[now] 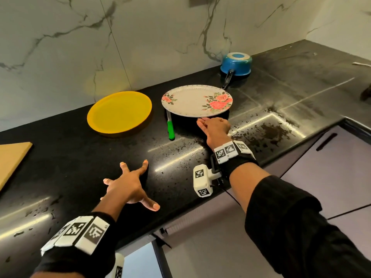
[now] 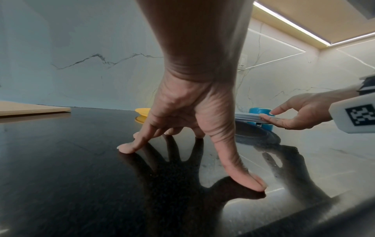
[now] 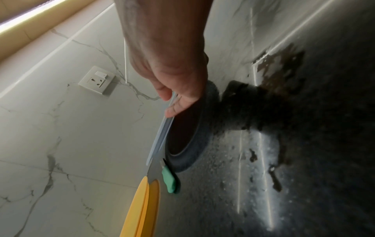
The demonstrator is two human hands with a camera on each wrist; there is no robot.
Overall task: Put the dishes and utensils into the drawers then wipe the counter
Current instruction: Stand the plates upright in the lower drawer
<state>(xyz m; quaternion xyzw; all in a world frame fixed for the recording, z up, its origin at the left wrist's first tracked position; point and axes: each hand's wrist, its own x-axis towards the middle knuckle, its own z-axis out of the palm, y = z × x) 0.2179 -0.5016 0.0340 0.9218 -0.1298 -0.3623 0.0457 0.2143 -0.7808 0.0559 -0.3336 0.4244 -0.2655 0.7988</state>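
A white plate with red roses [image 1: 196,100] hangs a little above the black counter [image 1: 80,157]. My right hand [image 1: 214,129] pinches its near rim [image 2: 247,116], thumb on top and fingers beneath; the rim [image 3: 160,136] runs out from that hand [image 3: 174,89]. A knife with a green handle [image 1: 171,131] lies on the counter, its blade reaching under the plate's left edge. The yellow plate [image 1: 119,112] sits flat to the left. My left hand [image 1: 128,185] is spread wide, its fingertips [image 2: 125,148] resting on the counter near the front edge.
An upturned blue pot [image 1: 235,63] with a black handle stands behind the floral plate by the marble wall. A wooden board [image 1: 12,157] lies at far left. Wet patches [image 1: 277,129] mark the counter on the right. Lilac drawer fronts [image 1: 331,167] run below the edge.
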